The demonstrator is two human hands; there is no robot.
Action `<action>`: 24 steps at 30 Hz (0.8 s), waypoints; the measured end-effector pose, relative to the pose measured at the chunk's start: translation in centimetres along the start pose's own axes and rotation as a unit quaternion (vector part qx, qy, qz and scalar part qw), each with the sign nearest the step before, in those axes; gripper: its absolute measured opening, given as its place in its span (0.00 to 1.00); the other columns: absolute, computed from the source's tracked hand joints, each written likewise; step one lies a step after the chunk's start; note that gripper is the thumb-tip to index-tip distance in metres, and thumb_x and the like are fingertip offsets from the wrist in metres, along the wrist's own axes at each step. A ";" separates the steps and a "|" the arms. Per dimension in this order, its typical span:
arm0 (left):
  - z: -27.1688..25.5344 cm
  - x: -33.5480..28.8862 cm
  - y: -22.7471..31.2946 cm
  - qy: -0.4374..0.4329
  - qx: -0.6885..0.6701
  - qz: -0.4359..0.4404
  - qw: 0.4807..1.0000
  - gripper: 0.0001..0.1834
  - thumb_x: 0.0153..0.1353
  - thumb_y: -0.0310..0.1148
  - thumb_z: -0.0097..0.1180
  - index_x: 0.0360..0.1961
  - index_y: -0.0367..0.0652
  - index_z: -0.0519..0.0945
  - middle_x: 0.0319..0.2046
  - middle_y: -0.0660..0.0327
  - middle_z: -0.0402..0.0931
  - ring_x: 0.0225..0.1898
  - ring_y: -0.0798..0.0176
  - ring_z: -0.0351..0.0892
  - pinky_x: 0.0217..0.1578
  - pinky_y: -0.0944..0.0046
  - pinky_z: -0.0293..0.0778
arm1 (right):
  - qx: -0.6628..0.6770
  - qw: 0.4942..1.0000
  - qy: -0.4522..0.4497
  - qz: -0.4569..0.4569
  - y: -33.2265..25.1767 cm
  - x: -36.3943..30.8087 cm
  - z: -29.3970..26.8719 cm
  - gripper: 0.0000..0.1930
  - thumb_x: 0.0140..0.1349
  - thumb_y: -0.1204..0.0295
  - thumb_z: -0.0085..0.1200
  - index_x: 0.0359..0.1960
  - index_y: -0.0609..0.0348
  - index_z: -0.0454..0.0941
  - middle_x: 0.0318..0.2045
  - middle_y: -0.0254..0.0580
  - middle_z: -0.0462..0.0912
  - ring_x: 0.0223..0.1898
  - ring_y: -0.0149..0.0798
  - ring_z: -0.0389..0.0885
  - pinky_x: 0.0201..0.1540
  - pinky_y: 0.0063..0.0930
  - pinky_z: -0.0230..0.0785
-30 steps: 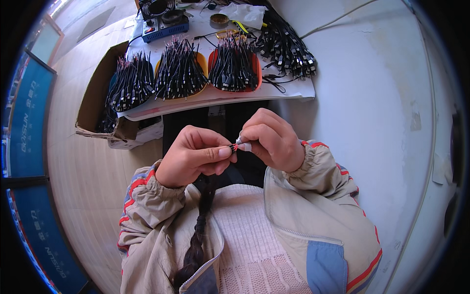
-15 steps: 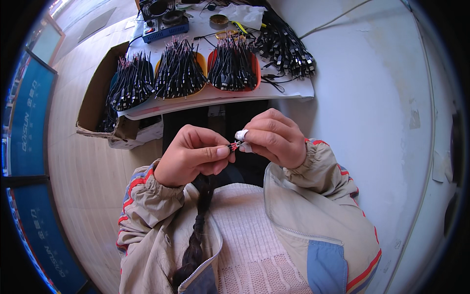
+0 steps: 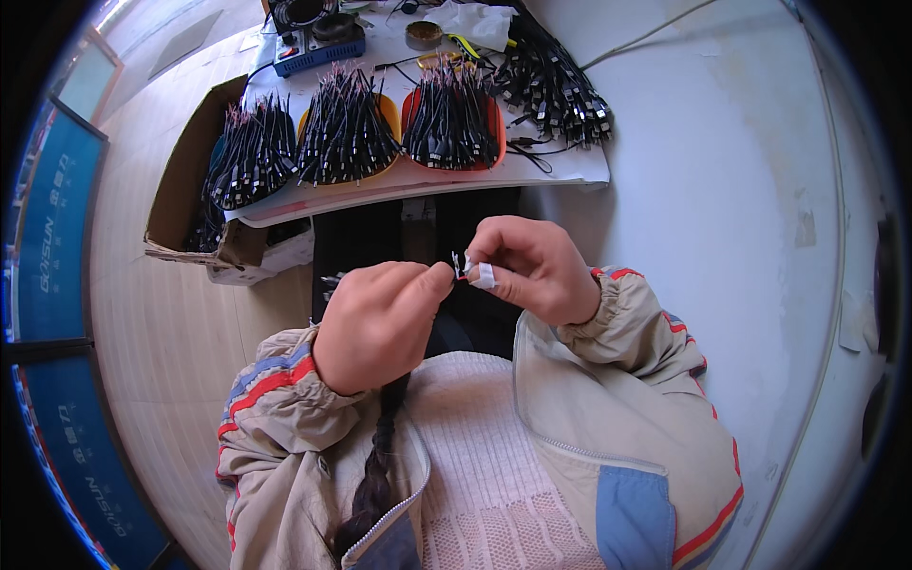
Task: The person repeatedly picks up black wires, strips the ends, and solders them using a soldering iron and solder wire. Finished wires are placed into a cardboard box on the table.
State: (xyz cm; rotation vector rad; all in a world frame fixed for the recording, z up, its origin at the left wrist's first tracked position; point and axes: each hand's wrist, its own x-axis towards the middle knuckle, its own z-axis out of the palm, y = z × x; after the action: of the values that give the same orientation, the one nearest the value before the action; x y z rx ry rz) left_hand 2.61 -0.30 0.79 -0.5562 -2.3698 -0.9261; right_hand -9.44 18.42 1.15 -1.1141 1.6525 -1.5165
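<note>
My left hand (image 3: 375, 318) is closed, back of the hand up, around black USB cables. Their connector ends (image 3: 332, 282) poke out on its left side, and the rest is hidden in the palm. Thin white and red wire ends (image 3: 458, 264) show past its thumb tip. Right beside them, my right hand (image 3: 541, 271) pinches the wire ends between thumb and forefinger. White tape (image 3: 484, 275) wraps its fingertips. Both hands are in front of my chest, short of the table, with their tips almost touching. How many cables are held cannot be made out.
On the white table (image 3: 380, 197), a teal, a yellow (image 3: 390, 112) and a red tray (image 3: 500, 123) hold bundled black cables. More cables (image 3: 560, 90) lie at right. Behind are a blue device (image 3: 323, 57), a round tin (image 3: 424, 36) and yellow-handled pliers (image 3: 464, 47). A cardboard box (image 3: 180, 180) stands left.
My left hand has turned so its back faces up, bringing the connector ends into view at its left. My right fingers have shifted and now pinch at the wire ends.
</note>
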 end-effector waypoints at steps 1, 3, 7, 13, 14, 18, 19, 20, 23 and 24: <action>0.2 0.0 0.2 0.001 0.051 0.027 0.998 0.16 0.45 0.19 0.58 0.39 0.28 0.77 0.25 0.52 0.75 0.23 0.54 0.77 0.24 0.62 0.75 | 0.134 0.987 -0.004 0.087 0.3 0.0 0.2 0.07 0.61 0.76 0.57 0.38 0.64 0.75 0.29 0.33 0.76 0.31 0.26 0.72 0.33 0.22 0.66; 0.6 -0.1 0.4 0.008 0.148 0.066 0.987 0.16 0.43 0.19 0.58 0.37 0.28 0.76 0.26 0.51 0.76 0.24 0.53 0.78 0.24 0.62 0.75 | 0.295 0.937 -0.014 0.189 0.6 0.0 0.4 0.07 0.63 0.73 0.56 0.39 0.64 0.75 0.30 0.30 0.76 0.31 0.23 0.71 0.34 0.19 0.66; 0.5 -0.2 0.0 0.006 -0.061 -0.071 0.996 0.13 0.51 0.20 0.59 0.40 0.31 0.78 0.22 0.54 0.76 0.21 0.55 0.78 0.23 0.64 0.74 | 0.124 0.984 0.028 0.126 0.1 -0.6 0.3 0.08 0.63 0.72 0.57 0.39 0.63 0.75 0.30 0.32 0.76 0.32 0.25 0.72 0.36 0.18 0.66; 0.4 -0.4 0.0 -0.002 -0.319 -0.261 0.911 0.05 0.58 0.18 0.56 0.35 0.29 0.81 0.22 0.56 0.79 0.23 0.68 0.78 0.25 0.72 0.72 | -0.461 0.817 0.113 -0.327 -0.6 -0.3 0.6 0.13 0.50 0.76 0.62 0.38 0.60 0.77 0.30 0.38 0.78 0.32 0.40 0.78 0.37 0.30 0.69; 0.5 -0.5 0.1 -0.003 -0.350 -0.283 0.893 0.04 0.59 0.18 0.56 0.34 0.29 0.81 0.22 0.57 0.79 0.23 0.71 0.77 0.26 0.73 0.72 | -0.474 0.805 0.121 -0.337 -0.6 -0.3 0.8 0.13 0.47 0.76 0.63 0.36 0.59 0.77 0.30 0.37 0.78 0.32 0.38 0.77 0.37 0.33 0.68; 1.3 -0.9 0.2 0.007 -0.204 -0.175 0.963 0.10 0.53 0.17 0.56 0.38 0.28 0.79 0.23 0.56 0.76 0.21 0.63 0.77 0.23 0.69 0.73 | -0.387 0.893 0.099 -0.208 -0.5 -0.7 0.9 0.07 0.54 0.76 0.60 0.35 0.61 0.77 0.28 0.37 0.76 0.29 0.36 0.74 0.35 0.28 0.66; 1.7 -0.8 0.1 0.014 -0.077 -0.088 0.993 0.12 0.52 0.17 0.56 0.39 0.28 0.79 0.23 0.57 0.76 0.21 0.62 0.76 0.23 0.68 0.73 | -0.300 0.944 0.081 -0.114 -0.5 -1.0 0.9 0.06 0.57 0.76 0.59 0.34 0.61 0.76 0.27 0.36 0.75 0.28 0.33 0.73 0.34 0.27 0.65; 2.0 -0.9 0.0 0.017 0.048 -0.002 0.999 0.13 0.50 0.18 0.56 0.40 0.27 0.78 0.24 0.57 0.75 0.21 0.61 0.75 0.23 0.67 0.72 | -0.203 0.976 0.054 -0.058 -0.4 -0.9 0.8 0.04 0.60 0.76 0.58 0.34 0.61 0.76 0.26 0.34 0.75 0.27 0.30 0.72 0.33 0.25 0.64; 2.3 -0.9 -0.1 0.016 0.179 0.090 0.980 0.16 0.46 0.20 0.57 0.40 0.26 0.77 0.25 0.56 0.74 0.21 0.59 0.73 0.23 0.64 0.72 | 0.407 0.857 0.036 0.312 0.1 -0.6 0.6 0.05 0.66 0.74 0.52 0.36 0.64 0.76 0.26 0.31 0.73 0.28 0.26 0.69 0.33 0.21 0.63; 2.3 -0.9 -0.2 0.018 0.122 0.055 0.991 0.13 0.50 0.18 0.57 0.39 0.28 0.78 0.23 0.54 0.74 0.21 0.59 0.74 0.22 0.65 0.71 | 0.422 0.851 0.023 0.311 0.0 -0.8 0.6 0.07 0.67 0.72 0.53 0.38 0.64 0.76 0.28 0.30 0.74 0.28 0.24 0.69 0.32 0.19 0.63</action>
State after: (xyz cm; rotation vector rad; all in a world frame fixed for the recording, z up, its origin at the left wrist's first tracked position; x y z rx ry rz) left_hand 2.44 1.02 -1.25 -0.5614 -2.3480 -0.5830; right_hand -8.55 18.87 0.98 -0.0447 0.9916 -1.5379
